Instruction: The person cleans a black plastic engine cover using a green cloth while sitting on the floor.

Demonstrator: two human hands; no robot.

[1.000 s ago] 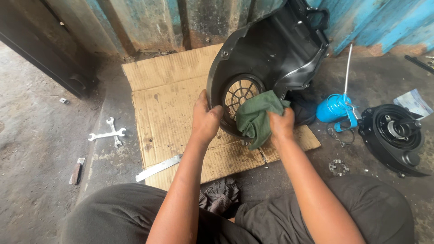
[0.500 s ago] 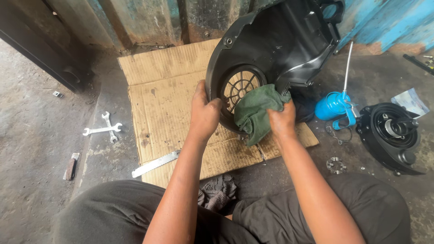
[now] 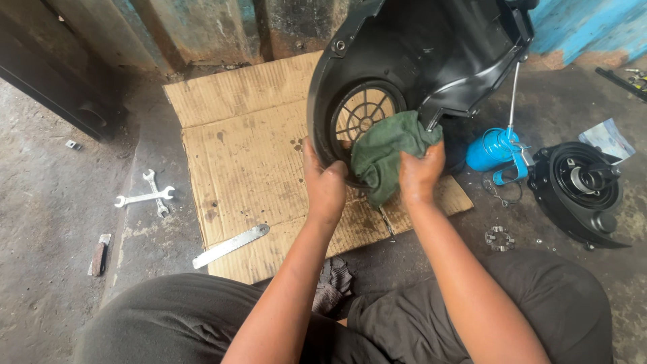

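Left hand clamps the black cover's rim, propped on the cardboard's far edge; right hand bunches the green rag against the grille. Firm, small strokes seem best.

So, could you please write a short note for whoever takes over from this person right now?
Left hand: grips the lower rim of the black cover, holding it tilted up on the cardboard.
Right hand: presses a green rag against the cover, just right of its round grille.
Nearby: two spanners on the floor to the left, a metal strip on the cardboard's edge, a blue oil can and a round black part to the right.
Done: rag is on the cover by the grille.
Left: cannot tell how much of the cover has been wiped.
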